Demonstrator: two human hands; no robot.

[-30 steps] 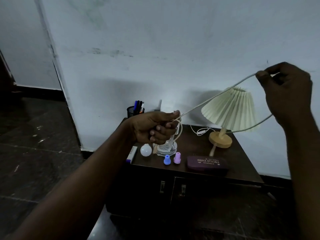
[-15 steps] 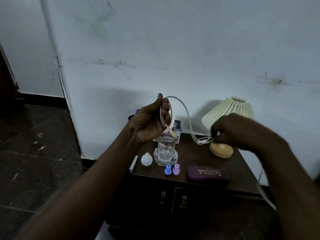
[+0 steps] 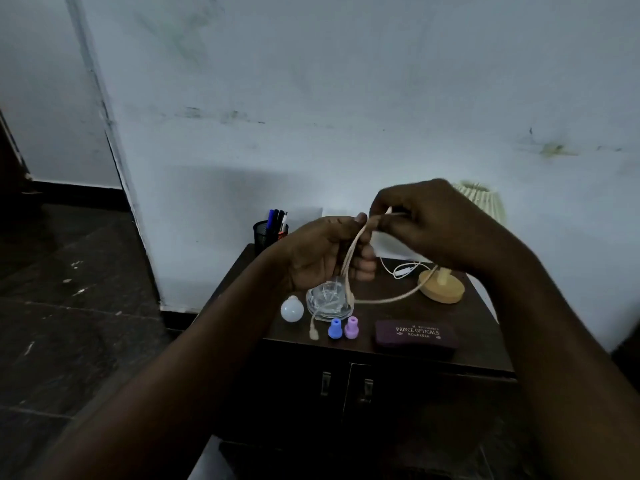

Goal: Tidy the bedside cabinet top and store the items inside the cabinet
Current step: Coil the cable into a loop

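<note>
Above the dark wooden bedside cabinet (image 3: pixel 485 344) my left hand (image 3: pixel 322 254) grips loops of a beige cable (image 3: pixel 349 261). My right hand (image 3: pixel 433 220) pinches the same cable right beside the left thumb. The cable's loose end (image 3: pixel 314 332) dangles to the cabinet's front edge, and another length (image 3: pixel 388 299) trails right toward the lamp's wooden base (image 3: pixel 441 289). On the top sit a white bulb (image 3: pixel 292 309), a glass jar (image 3: pixel 329 299), a blue cap (image 3: pixel 335 329), a purple cap (image 3: pixel 352 327) and a purple spectacle case (image 3: pixel 417 337).
A black mesh pen holder (image 3: pixel 266 233) with several pens stands at the back left corner. The lamp's pleated shade (image 3: pixel 485 202) shows behind my right hand, its white cord and switch (image 3: pixel 401 270) lying on the top. Two closed doors with handles (image 3: pixel 346 386) face me. White wall behind, dark floor left.
My right hand has come up from the lamp base to meet my left hand at the cable. Another loop is gathered in my left hand, and the loose end now hangs lower.
</note>
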